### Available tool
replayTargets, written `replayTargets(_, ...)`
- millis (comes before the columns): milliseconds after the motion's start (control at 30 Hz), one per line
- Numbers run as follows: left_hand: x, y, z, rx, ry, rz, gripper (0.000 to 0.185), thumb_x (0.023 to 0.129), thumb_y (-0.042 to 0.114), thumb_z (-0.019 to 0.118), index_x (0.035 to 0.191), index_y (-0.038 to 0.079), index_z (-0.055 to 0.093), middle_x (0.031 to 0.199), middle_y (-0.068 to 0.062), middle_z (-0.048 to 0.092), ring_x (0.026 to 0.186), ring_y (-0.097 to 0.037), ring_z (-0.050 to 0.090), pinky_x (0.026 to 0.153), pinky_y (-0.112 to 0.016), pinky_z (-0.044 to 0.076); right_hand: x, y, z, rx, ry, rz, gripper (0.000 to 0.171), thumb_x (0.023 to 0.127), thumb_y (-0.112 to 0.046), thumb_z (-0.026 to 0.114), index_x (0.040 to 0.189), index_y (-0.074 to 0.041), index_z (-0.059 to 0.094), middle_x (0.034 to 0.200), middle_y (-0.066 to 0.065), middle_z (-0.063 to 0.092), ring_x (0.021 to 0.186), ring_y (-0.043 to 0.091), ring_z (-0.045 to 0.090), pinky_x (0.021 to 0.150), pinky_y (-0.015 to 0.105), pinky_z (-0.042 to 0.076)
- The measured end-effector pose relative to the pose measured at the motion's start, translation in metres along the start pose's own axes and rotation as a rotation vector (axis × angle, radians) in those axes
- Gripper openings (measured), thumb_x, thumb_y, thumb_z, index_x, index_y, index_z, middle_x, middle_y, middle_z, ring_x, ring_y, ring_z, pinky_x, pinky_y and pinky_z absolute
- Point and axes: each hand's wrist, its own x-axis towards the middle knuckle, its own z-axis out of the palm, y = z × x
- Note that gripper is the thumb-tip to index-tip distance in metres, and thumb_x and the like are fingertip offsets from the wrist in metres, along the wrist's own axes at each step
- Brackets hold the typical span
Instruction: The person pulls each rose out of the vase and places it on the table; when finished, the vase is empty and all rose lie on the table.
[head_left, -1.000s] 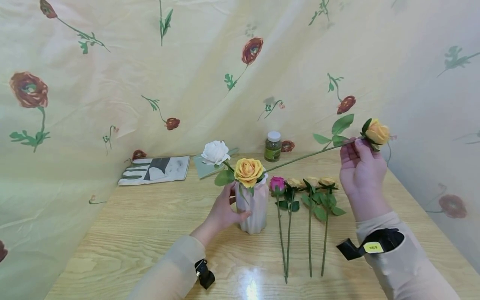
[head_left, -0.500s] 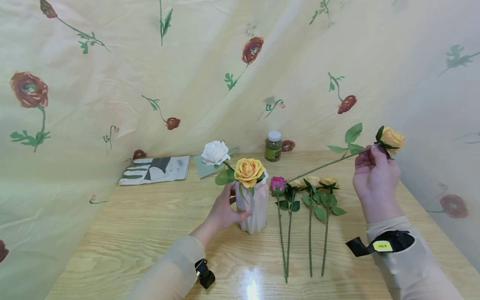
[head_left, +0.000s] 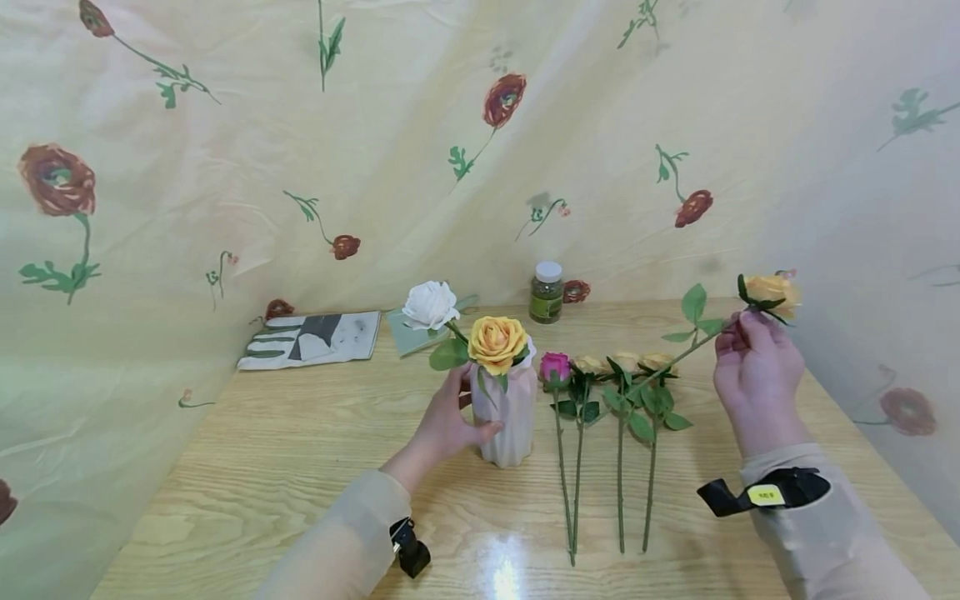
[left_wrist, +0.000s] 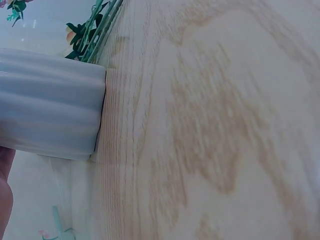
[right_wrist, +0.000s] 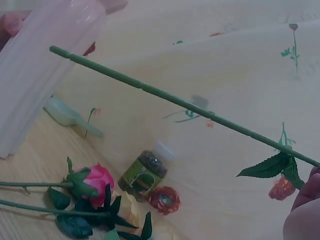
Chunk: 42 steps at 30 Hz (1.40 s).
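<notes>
Showing only overhead: yellow bloom (head_left: 771, 287)

The left wrist view shows only a slice of the ribbed vase (left_wrist: 50, 115), cut off by the left edge, and of the left hand (left_wrist: 4, 190) merely a sliver at that edge, so its grip cannot be read there. In the right wrist view the right hand (right_wrist: 306, 210) is cropped at the lower right corner; only fingertips show, and the bloom of the held rose stem (right_wrist: 165, 97) lies outside the picture. The vase appears there as a blurred pale shape running off the top left. In the head view the jar (head_left: 546, 292) label is too small to read, as is the yellow tag (head_left: 765, 495) on the right wrist strap.
</notes>
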Motion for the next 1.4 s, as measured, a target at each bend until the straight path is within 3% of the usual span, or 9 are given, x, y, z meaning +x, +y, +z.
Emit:
replayTargets(233, 0.000, -0.002, 0.000, 0.016, 0.015, 0.032, 0.081, 0.064, 0.024, 0.075, 0.128, 0.011, 0.026, 0.108, -0.007, 0.045, 0.102, -0.019, 0.047, 0.086, -0.031, 0.042, 0.000, 0.000, -0.012, -0.106, 0.042, 0.012, 0.016, 0.079, 0.004, 0.058, 0.092, 0.000, 0.049, 0.081, 0.009, 0.052, 0.071, 0.019, 0.049, 0.061, 0.026, 0.045)
replayTargets(467, 0.000, -0.001, 0.000, 0.024, 0.018, 0.027, 0.080, 0.064, 0.024, 0.075, 0.127, 0.011, 0.028, 0.109, -0.007, 0.045, 0.102, -0.019, 0.047, 0.086, -0.030, 0.042, 0.001, 0.001, -0.027, -0.202, 0.031, 0.022, 0.015, 0.077, 0.004, 0.060, 0.090, 0.002, 0.051, 0.080, 0.010, 0.053, 0.071, 0.019, 0.051, 0.063, 0.027, 0.048)
replayTargets(767, 0.000, -0.001, 0.000, -0.003, 0.019, 0.018, 0.081, 0.063, 0.024, 0.075, 0.128, 0.010, 0.028, 0.110, -0.007, 0.044, 0.103, -0.020, 0.046, 0.087, -0.037, 0.042, 0.006, 0.003, -0.047, -0.304, 0.059, 0.052, 0.010, 0.077, 0.005, 0.059, 0.087, 0.002, 0.056, 0.077, 0.009, 0.056, 0.068, 0.017, 0.052, 0.058, 0.024, 0.048)
replayTargets(967, 0.000, 0.002, -0.001, 0.009, 0.008, -0.006, 0.081, 0.064, 0.023, 0.075, 0.128, 0.010, 0.027, 0.112, -0.007, 0.044, 0.105, -0.020, 0.046, 0.088, -0.035, 0.041, 0.029, 0.005, -0.085, -0.421, 0.114, 0.082, 0.020, 0.074, 0.001, 0.065, 0.092, -0.001, 0.060, 0.081, 0.007, 0.059, 0.070, 0.016, 0.057, 0.061, 0.026, 0.050)
replayTargets(1133, -0.003, 0.016, -0.004, 0.020, -0.003, -0.027, 0.079, 0.065, 0.016, 0.075, 0.128, 0.006, 0.027, 0.114, -0.011, 0.044, 0.106, -0.023, 0.045, 0.089, -0.035, 0.040, 0.047, 0.006, -0.118, -0.559, 0.081, 0.099, 0.030, 0.071, -0.006, 0.069, 0.100, -0.001, 0.061, 0.086, 0.006, 0.062, 0.075, 0.015, 0.060, 0.066, 0.026, 0.051)
replayTargets(1300, -0.007, 0.032, -0.008, 0.022, 0.000, -0.002, 0.076, 0.066, 0.011, 0.073, 0.126, 0.000, 0.027, 0.112, -0.015, 0.044, 0.104, -0.028, 0.045, 0.087, -0.037, 0.042, 0.031, 0.007, -0.106, -0.676, 0.063, 0.147, 0.013, 0.074, -0.006, 0.067, 0.087, -0.005, 0.064, 0.077, 0.003, 0.062, 0.068, 0.012, 0.060, 0.061, 0.023, 0.051)
replayTargets(1400, -0.005, 0.022, -0.005, 0.011, 0.003, -0.003, 0.077, 0.066, 0.014, 0.074, 0.127, 0.003, 0.028, 0.112, -0.013, 0.044, 0.104, -0.025, 0.045, 0.088, -0.038, 0.041, 0.019, 0.008, -0.096, -0.726, 0.024, 0.176, 0.004, 0.077, -0.004, 0.062, 0.080, -0.007, 0.063, 0.074, 0.002, 0.062, 0.065, 0.011, 0.060, 0.058, 0.022, 0.051)
